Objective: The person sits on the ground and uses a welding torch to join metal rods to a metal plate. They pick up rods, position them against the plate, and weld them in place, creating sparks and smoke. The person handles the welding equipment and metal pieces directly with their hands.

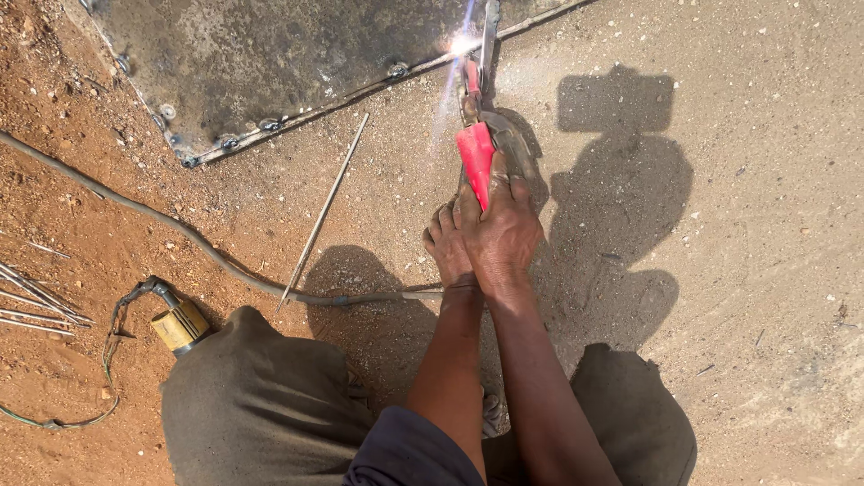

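There, both forearms reached forward from the crouched body, side by side. The right hand [502, 229] was wrapped tight around the red-handled welding holder [477, 148], its rod meeting the edge of the metal sheet [261, 54] in a bright spark [462, 42]. The left hand [447, 245] lay just beside and partly under it; whether it gripped anything could not be told.

Bare forearms, dk blue sleeve, olive-grey trousers.
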